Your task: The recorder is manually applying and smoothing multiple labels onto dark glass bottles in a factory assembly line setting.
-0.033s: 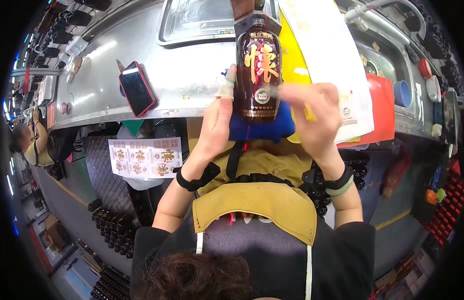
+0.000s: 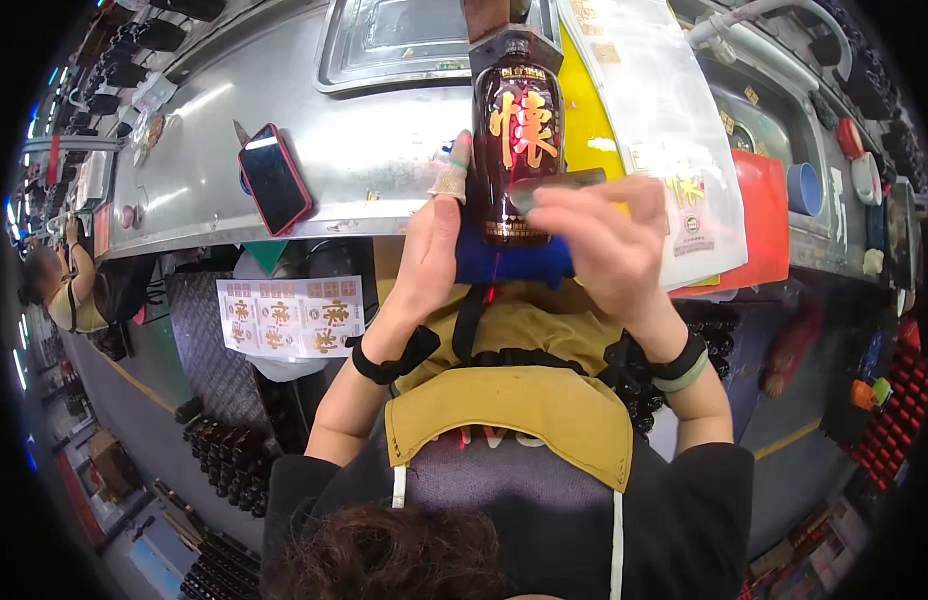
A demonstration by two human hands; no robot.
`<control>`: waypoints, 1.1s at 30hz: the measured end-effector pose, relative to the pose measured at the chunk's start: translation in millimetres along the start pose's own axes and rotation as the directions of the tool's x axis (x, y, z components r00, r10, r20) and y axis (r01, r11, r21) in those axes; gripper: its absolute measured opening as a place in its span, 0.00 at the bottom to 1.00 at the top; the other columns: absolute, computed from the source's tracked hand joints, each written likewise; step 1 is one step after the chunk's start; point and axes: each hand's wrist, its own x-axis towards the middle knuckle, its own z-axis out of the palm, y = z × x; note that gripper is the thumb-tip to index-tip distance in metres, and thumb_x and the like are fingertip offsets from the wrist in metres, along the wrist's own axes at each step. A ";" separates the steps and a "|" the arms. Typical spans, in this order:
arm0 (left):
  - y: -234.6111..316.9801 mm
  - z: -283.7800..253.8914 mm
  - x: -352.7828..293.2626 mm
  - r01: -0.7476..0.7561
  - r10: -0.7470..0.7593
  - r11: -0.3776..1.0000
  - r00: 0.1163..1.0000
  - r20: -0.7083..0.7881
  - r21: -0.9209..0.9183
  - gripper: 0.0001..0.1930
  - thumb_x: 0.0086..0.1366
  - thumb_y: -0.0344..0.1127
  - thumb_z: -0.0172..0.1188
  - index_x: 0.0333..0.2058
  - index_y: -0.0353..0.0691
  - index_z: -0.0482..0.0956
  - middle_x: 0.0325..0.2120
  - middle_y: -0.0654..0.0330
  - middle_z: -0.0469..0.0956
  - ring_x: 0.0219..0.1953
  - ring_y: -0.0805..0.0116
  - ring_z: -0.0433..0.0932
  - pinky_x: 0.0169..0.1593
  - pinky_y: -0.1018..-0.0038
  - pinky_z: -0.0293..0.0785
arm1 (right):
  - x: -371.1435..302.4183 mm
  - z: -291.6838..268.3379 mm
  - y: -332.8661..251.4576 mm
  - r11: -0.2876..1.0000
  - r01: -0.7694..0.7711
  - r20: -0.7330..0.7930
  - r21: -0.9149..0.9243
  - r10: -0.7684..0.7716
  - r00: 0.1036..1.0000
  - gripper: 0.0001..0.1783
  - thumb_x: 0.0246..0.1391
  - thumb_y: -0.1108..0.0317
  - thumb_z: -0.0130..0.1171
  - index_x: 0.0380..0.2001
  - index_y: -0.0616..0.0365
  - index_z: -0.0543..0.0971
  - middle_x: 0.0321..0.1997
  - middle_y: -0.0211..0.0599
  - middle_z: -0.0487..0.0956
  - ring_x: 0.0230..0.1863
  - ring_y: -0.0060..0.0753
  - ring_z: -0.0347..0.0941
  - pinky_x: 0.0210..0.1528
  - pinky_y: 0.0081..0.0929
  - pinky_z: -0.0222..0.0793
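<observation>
A dark brown glossy bottle [image 2: 494,150] with gold and red characters lies in front of me. Its neck points away into a metal holder [image 2: 516,42], and its base is over a blue cloth [image 2: 514,262]. My left hand [image 2: 436,235] rests along the bottle's left side, fingers stretched out. One finger wears a beige cover, and the other fingers are partly hidden. Over the lower front of the bottle, my right hand [image 2: 614,235] pinches a flat dark tool with a rounded grey end [image 2: 529,195]. That hand is slightly blurred, and the tool's end meets or hovers over the glass.
A white label sheet [image 2: 674,120] lies right of the bottle over yellow and red sheets [image 2: 759,215]. A blue cup [image 2: 804,188] stands beyond. Left are a phone [image 2: 274,180] and metal tray [image 2: 349,70]. More labels [image 2: 289,315] sit lower left; another person [image 2: 74,280] is far left.
My right hand has shifted, bringing the tool's rounded end across the bottle's lower front, where the round emblem is now covered. More gold print shows on the white sheet. My left hand has barely moved.
</observation>
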 end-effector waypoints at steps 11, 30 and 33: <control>11.7 -10.7 6.4 0.117 -0.117 0.993 0.992 -0.049 -0.001 0.54 0.69 0.78 0.19 0.75 0.34 0.47 0.73 0.46 0.56 0.76 0.57 0.50 0.77 0.62 0.37 | 63.7 -10.1 -10.5 0.927 0.375 -0.032 0.017 -0.374 0.927 0.13 0.46 0.68 0.62 0.38 0.48 0.86 0.41 0.22 0.86 0.34 0.25 0.74 0.42 0.27 0.69; 21.9 5.9 70.4 -0.199 0.229 0.941 0.970 -0.081 0.275 0.37 0.77 0.54 0.44 0.69 0.24 0.58 0.66 0.37 0.64 0.68 0.43 0.63 0.71 0.57 0.54 | 48.7 25.5 36.7 0.631 -0.534 0.023 0.563 0.634 0.773 0.11 0.64 0.73 0.59 0.49 0.62 0.78 0.33 0.28 0.76 0.33 0.13 0.67 0.34 0.17 0.65; 27.7 4.4 87.9 0.044 -0.050 0.998 0.985 -0.166 -0.040 0.27 0.76 0.41 0.52 0.66 0.28 0.64 0.60 0.48 0.72 0.63 0.61 0.70 0.66 0.67 0.64 | 59.6 25.8 56.1 0.444 -0.529 -0.014 0.724 0.775 0.632 0.12 0.67 0.71 0.56 0.51 0.63 0.75 0.34 0.27 0.76 0.33 0.14 0.67 0.35 0.17 0.65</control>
